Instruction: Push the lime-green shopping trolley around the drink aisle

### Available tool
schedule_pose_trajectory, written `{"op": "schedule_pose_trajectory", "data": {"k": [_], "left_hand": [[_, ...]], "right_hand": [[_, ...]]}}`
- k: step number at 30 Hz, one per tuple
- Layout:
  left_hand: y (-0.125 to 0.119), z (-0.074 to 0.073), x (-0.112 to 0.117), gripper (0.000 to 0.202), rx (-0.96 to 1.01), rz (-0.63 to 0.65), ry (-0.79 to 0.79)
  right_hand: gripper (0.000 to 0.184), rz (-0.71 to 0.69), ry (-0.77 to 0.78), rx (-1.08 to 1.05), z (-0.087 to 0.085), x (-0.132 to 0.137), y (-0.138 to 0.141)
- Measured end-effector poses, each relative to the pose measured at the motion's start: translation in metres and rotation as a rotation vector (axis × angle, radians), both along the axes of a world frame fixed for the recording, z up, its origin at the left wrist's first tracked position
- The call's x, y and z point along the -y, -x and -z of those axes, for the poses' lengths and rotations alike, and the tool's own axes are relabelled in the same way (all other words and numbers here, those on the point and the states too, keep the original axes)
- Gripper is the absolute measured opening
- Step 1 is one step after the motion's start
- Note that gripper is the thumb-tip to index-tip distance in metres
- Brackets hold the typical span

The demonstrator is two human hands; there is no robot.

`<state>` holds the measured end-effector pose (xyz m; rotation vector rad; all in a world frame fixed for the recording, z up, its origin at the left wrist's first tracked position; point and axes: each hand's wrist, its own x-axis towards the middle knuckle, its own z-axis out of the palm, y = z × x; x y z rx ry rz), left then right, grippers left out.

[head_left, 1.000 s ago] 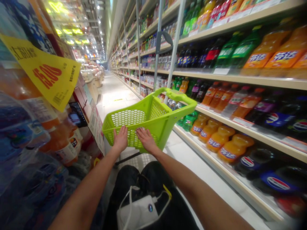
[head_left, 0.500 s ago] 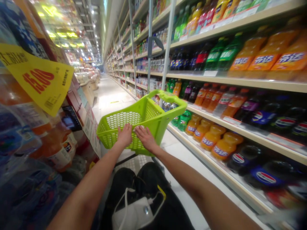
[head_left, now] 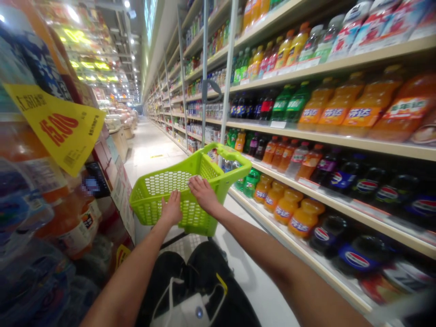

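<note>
A lime-green shopping cart with perforated sides stands crosswise before my knees, its handle to the right. My left hand is against the near side of its basket, fingertips up by the rim, fingers stretched out. To the right, my right hand reaches higher, its extended fingers lying over the near rim. Neither hand visibly holds anything; the palms are hidden. On my dark-trousered lap rests a white power bank with a white cable plugged into it.
Shelves of soft drinks, with orange soda bottles and dark cola bottles, line the right side. At left, close by, are stacked bottles and a yellow price tag. A pale-floored aisle runs ahead.
My view has tilted up and turned slightly right, so the cart appears lower and further left. My right hand has shifted up over the rim; my left sits slightly lower against the side.
</note>
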<state>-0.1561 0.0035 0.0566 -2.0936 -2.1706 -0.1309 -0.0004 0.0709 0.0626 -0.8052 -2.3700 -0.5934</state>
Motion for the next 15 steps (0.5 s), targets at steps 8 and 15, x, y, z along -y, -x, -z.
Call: {"op": "schedule_pose_trajectory", "data": {"k": [8, 15], "left_hand": [[0.032, 0.009, 0.007, 0.070, 0.005, -0.139, -0.062], [0.043, 0.011, 0.008, 0.071, -0.018, -0.138, -0.022]], "right_hand": [[0.038, 0.186, -0.010, 0.117, -0.026, -0.005, -0.068], [0.037, 0.384, -0.024, 0.001, -0.038, -0.013, -0.093]]}}
